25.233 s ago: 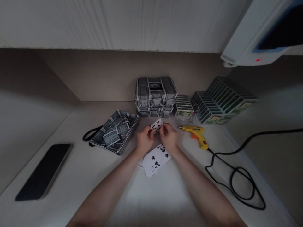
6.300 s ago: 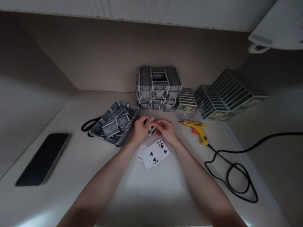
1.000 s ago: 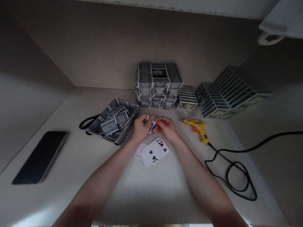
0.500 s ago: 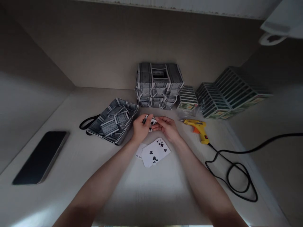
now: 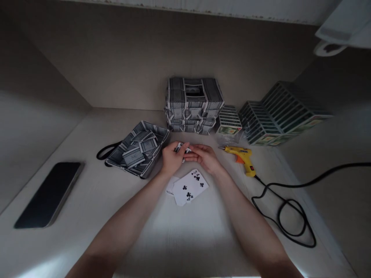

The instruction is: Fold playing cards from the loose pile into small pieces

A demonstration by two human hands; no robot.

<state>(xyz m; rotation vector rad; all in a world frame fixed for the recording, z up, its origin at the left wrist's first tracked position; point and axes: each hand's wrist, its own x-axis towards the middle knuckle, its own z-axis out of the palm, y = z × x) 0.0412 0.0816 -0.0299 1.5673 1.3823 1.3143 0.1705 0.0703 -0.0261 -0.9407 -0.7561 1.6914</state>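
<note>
Between my two hands is a playing card [image 5: 180, 147], partly covered by my fingers; bits of its white face and black marks show. My left hand [image 5: 172, 156] is closed on its left side, thumb on top. The fingers of my right hand [image 5: 205, 156] pinch its right side. Just below my hands, several loose playing cards lie face up, the four of clubs [image 5: 189, 187] on top. To the left of my left hand sits an open basket [image 5: 150, 164] made of patterned cards, with folded card pieces [image 5: 134, 157] inside.
A patterned card box [image 5: 194, 104] stands against the back wall. Right of it are stacked card packs [image 5: 229, 120] and taller stacks [image 5: 261, 121]. A yellow glue gun [image 5: 242, 155] lies right with its black cable [image 5: 290, 200] looped. A phone [image 5: 49, 195] lies far left.
My fingers have shifted on the card, and it now shows less of its face, turned between my hands. The loose cards, basket and glue gun stay where they were.
</note>
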